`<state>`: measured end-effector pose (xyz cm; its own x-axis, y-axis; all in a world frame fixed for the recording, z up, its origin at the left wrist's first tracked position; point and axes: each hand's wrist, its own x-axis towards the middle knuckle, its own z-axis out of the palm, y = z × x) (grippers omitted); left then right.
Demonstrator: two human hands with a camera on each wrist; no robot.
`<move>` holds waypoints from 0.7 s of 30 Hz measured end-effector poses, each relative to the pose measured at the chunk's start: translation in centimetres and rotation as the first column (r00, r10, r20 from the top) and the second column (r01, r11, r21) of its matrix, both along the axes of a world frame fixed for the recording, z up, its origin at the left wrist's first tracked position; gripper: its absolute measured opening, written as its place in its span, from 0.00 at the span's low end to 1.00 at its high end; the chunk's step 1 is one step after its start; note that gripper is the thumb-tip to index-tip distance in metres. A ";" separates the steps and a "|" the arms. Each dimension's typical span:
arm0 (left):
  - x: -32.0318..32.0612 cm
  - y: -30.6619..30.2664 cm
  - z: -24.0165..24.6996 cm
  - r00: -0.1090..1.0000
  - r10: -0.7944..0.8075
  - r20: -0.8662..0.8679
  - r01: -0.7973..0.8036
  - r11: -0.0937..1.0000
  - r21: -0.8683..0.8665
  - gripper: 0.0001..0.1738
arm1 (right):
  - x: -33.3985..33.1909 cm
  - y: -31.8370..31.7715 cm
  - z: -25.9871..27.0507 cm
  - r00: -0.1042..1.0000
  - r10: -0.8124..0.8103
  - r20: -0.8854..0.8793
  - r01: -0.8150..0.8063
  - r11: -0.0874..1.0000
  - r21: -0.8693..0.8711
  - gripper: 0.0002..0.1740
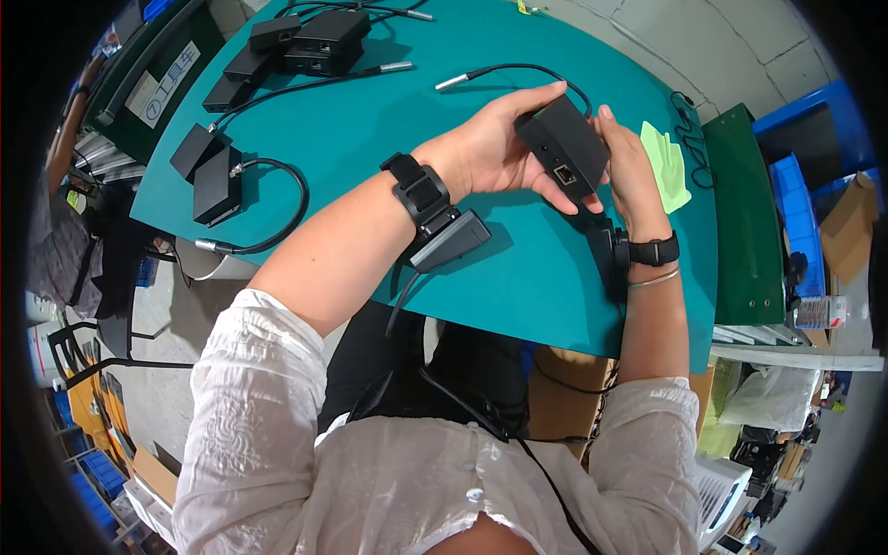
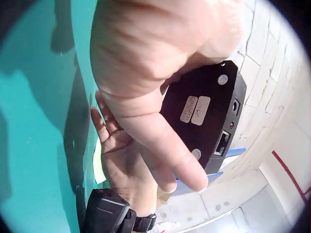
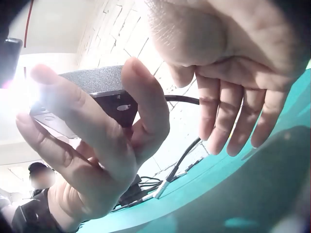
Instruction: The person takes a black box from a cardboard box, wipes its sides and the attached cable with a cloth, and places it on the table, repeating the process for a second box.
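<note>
My left hand (image 1: 490,143) grips a small black box (image 1: 566,143) with a network port, holding it tilted above the green table. In the left wrist view, labels show on the flat face of the box (image 2: 194,107), and a round socket and the port are on its edge. A black cable (image 1: 536,67) with a silver tip runs beyond the box. My right hand (image 1: 632,171) is beside the box's right side. In the right wrist view, the fingers of that right hand (image 3: 238,97) are extended with nothing between them, while the left hand (image 3: 97,141) curls round the box.
More black boxes (image 1: 328,42) with silver-tipped cables lie on the table (image 1: 370,120) at the far left. Another pair of boxes (image 1: 217,185) sits near its left edge. A light-green paper (image 1: 666,166) and thin black cable (image 1: 692,139) are on the right, near blue bins (image 1: 800,222).
</note>
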<state>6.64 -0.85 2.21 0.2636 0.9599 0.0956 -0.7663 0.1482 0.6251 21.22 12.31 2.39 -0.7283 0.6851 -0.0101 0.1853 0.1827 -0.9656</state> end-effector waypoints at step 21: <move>0.3 -0.2 0.3 0.990 0.055 -0.133 -0.040 0.993 0.113 0.45 | -0.2 -1.3 1.8 0.962 0.147 -0.231 -0.188 0.968 -0.166 0.29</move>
